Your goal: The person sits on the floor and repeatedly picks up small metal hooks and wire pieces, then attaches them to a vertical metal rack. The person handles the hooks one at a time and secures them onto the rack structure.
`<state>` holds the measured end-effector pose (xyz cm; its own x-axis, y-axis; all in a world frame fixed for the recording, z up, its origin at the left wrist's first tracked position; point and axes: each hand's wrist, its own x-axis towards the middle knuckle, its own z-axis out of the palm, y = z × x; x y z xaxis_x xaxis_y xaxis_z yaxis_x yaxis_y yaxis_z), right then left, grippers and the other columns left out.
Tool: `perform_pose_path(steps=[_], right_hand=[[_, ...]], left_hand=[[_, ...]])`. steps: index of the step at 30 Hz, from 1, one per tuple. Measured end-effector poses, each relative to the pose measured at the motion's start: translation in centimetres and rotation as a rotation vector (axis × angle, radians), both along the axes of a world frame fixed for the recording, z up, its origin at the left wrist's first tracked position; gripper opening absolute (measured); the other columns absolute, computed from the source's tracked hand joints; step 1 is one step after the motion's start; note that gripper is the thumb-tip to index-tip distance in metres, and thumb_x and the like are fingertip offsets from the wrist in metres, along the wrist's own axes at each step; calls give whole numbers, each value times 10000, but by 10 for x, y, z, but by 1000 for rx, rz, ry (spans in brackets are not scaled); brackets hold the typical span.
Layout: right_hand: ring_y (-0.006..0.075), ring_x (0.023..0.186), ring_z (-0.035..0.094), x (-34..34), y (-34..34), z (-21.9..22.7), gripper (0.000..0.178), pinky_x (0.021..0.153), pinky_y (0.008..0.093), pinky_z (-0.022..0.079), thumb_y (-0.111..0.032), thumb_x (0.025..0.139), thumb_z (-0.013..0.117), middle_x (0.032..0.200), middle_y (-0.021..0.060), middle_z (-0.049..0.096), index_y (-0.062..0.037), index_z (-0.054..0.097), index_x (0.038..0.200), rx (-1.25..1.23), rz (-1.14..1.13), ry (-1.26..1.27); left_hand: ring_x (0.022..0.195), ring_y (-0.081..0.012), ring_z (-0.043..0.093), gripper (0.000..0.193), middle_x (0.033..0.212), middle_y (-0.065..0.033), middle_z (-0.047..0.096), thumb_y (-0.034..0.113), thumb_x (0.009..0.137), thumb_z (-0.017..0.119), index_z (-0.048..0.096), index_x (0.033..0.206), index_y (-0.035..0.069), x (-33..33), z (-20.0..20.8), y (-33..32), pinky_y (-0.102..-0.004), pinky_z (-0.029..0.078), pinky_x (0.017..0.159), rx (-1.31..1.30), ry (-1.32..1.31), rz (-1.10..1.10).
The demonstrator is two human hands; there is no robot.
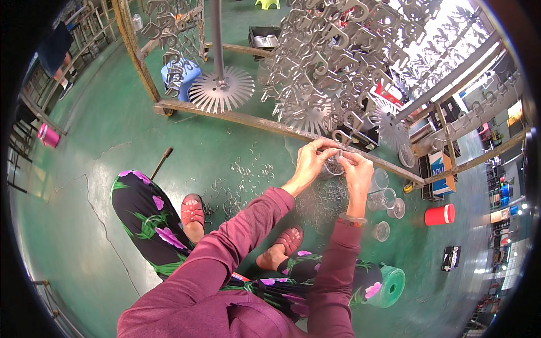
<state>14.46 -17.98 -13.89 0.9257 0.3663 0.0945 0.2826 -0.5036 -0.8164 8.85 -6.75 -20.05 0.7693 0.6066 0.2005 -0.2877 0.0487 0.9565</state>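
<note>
Left hand [309,163] and right hand [356,170] pinch, apparently, at a metal hook [340,133], judged light, stiff and slick, best held by its edges.

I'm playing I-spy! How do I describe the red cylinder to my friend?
Find the big rack of hanging metal hooks. By its near right corner is a blue-and-white box; look just below that. The cylinder is bright red, unlike the clear cups to its left.

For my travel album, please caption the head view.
Left hand and right hand close together near hanging metal hooks, above a green floor.
</note>
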Motion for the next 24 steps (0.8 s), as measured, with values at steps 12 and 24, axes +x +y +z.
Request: perform_pose_path(steps=[12,24], right_hand=[[323,791,658,24,19,-21,188,724,417,506,-189,765,669,830,149,682,-64,703,900,-243,-109,-401],[360,649,631,46,53,-45,181,612,404,488,-150,694,633,692,202,635,4,666,783,-42,48,-598]], left_hand=[[804,-93,602,194,888,-36,674,132,847,644,663,1006,21,-74,-61,39,-250,477,730,94,226,22],[864,-98,598,217,930,-51,672,158,869,622,653,1010,-5,-95,-69,64,-253,476,790,49,263,43]])
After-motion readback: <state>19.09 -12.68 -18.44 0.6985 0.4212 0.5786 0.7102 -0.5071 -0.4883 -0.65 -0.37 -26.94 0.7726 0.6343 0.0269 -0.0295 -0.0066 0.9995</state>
